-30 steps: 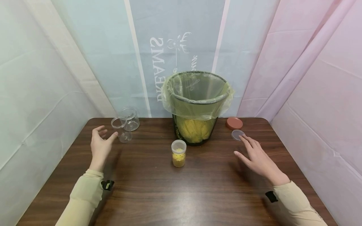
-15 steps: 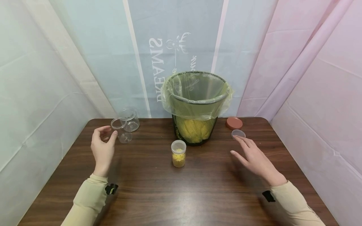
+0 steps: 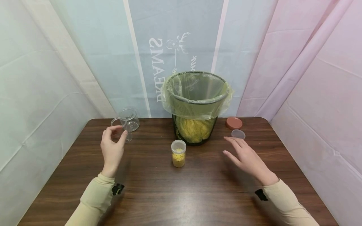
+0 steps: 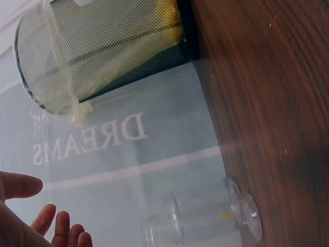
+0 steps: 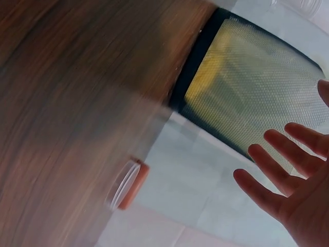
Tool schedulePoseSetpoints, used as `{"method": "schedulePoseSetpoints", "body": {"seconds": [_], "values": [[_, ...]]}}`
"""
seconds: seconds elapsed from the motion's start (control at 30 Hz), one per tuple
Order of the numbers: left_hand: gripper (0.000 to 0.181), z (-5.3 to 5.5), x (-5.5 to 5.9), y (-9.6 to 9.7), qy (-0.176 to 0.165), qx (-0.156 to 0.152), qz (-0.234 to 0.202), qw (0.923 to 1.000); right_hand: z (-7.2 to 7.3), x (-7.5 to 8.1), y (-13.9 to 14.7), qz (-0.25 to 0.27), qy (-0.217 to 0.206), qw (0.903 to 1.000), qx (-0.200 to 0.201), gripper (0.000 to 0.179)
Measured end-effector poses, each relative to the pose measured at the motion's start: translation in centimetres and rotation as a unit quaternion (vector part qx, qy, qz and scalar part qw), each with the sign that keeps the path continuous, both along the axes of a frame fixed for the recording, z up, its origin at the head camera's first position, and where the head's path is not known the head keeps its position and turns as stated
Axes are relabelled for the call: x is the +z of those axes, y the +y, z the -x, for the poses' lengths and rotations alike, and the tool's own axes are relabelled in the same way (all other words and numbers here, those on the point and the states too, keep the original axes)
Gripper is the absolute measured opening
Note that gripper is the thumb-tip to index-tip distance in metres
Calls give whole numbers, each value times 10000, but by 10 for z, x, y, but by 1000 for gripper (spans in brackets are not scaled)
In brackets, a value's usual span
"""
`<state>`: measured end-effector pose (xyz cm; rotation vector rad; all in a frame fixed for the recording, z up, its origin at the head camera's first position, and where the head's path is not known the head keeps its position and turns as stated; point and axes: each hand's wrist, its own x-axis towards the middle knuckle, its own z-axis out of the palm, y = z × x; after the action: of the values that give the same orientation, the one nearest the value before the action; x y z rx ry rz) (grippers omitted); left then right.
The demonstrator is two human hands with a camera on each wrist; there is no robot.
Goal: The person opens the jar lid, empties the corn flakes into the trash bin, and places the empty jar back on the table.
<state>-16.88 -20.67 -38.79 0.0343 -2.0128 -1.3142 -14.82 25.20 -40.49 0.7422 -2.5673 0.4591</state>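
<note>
A small clear jar of yellow bits (image 3: 178, 159) stands upright on the table between the hands, its upper part cloudy and see-through. My left hand (image 3: 112, 152) hovers at the left with thumb and fingers apart and nothing between them. In the head view it overlaps a clear jar (image 3: 128, 137); a wider clear jar (image 3: 132, 125) stands behind that. My right hand (image 3: 250, 160) is over the right side of the table, fingers extended and holding nothing. Just beyond its fingertips lies a clear round lid (image 3: 238, 134), with a reddish-brown lid (image 3: 234, 123) behind it.
A black mesh bin (image 3: 195, 111) with a yellowish bag liner (image 3: 167, 106) stands at the table's back, yellow stuff showing inside low down. Fabric sheets (image 3: 113, 62) with mirrored lettering close off the back and both sides of the wooden table (image 3: 181, 194).
My left hand has moved right, now in front of the nearer clear jar. My right hand has moved left, off the clear lid it overlapped. The jars, lids and bin stay put.
</note>
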Motion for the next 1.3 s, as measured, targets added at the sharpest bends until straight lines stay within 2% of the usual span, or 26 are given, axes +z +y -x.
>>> {"method": "schedulePoseSetpoints", "body": {"seconds": [0.43, 0.67, 0.97, 1.1, 1.3], "values": [[23, 2, 0, 20, -14, -502, -22, 9987, 8, 3, -33, 89, -51, 9991, 412, 52], [26, 3, 0, 29, -221, -616, 226, 9976, 12, 4, -51, 149, -103, 9982, 566, 52], [29, 7, -5, 38, -583, -753, 586, 9937, 16, 4, -73, 186, -164, 9971, 723, 51], [32, 8, -9, 41, -739, -849, 881, 9897, 17, 3, -82, 221, -179, 9963, 813, 51], [41, 8, -14, 46, -1182, -1145, 1267, 9782, 20, 2, -98, 228, -246, 9943, 1012, 52]]}}
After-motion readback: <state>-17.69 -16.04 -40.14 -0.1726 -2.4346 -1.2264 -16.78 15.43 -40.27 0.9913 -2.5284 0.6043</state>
